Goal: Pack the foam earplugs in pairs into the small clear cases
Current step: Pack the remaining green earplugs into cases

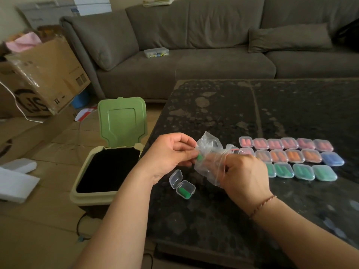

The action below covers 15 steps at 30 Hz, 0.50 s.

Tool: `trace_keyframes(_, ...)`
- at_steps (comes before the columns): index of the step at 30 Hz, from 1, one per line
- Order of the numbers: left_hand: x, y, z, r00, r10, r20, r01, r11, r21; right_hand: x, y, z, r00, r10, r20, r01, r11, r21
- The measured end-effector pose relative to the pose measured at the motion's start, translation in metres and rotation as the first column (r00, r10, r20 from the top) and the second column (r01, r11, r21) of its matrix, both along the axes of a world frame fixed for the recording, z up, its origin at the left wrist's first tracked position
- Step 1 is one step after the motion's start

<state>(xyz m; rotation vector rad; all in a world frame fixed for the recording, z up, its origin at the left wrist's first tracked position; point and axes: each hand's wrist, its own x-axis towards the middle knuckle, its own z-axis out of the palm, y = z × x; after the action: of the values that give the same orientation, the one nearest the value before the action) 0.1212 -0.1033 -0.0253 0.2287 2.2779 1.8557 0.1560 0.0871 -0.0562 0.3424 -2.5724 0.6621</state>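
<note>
Over at the left, a cardboard box (41,74) is leaning by the sofa (194,45), and a bin (105,171) is standing on the wooden floor with its green lid (122,121) tipped upright, its right rim sitting just beside the left edge of the dark stone table (252,113). The far half of that table is lying bare, and so is the near stretch in front of the forearms. The left hand (171,154) is hovering over the table's left edge, palm turned inward, fingers curled and pinching a green earplug (199,157) at the mouth of a crumpled clear plastic bag (211,158). Below it, an open case (182,184) is lying on the table near the edge, lid swung back, with one green earplug (182,191) inside. The right hand (244,173) is gripping the bag from the other side, back of the hand facing up, fingers curled into the plastic, a thin cord bracelet (262,204) sitting at the wrist. Beyond the right hand, closed cases (291,156) are sitting in three tidy rows, touching one another: pink at the back, orange with one blue in the middle, green nearest, the rows stopping short of the table's right side.
</note>
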Motion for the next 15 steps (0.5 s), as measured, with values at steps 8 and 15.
trace_keyframes(8,-0.009,0.002,-0.008,0.978,0.202,-0.059,-0.203,0.979,-0.011,-0.001,0.017,0.018,0.997,-0.028,-0.068,0.033,0.998,0.061)
trace_keyframes(15,-0.019,-0.003,-0.025,0.942,0.288,-0.173,-0.324,0.915,-0.239,0.024,0.048,0.07,0.952,-0.2,0.23,0.117,0.937,0.33)
